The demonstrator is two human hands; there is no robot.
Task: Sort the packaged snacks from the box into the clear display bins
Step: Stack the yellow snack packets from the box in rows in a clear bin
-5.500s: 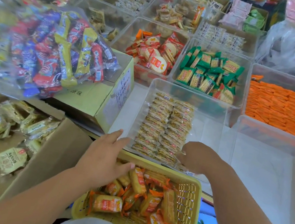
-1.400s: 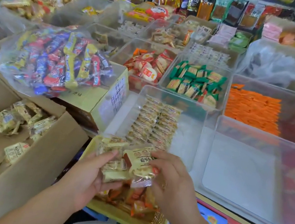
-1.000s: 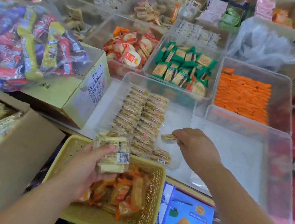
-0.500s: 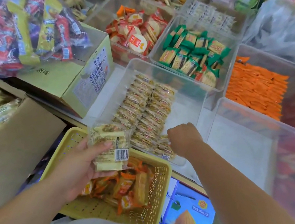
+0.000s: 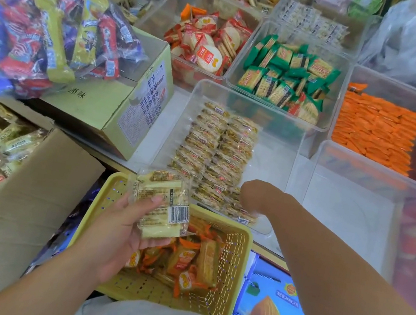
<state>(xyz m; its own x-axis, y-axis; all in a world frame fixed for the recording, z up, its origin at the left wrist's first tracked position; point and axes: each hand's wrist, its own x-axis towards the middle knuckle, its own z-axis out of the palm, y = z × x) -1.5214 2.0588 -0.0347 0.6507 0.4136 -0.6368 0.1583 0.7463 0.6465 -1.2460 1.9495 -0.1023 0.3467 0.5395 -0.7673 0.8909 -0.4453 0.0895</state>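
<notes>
A small stack of pale-yellow, cellophane-wrapped snack packets (image 5: 162, 205) sits at lower centre of the frame, clasped in the left grip (image 5: 120, 239), thumb on top and fingers beneath. They look light, crinkly and slippery, the contents likely brittle, so the flat faces are the place to hold, not the sealed ends. Just right, the right grip (image 5: 253, 195) reaches into the clear plastic display bin (image 5: 270, 160) at the near end of its rows of packets (image 5: 213, 152); whether it holds anything I cannot tell.
</notes>
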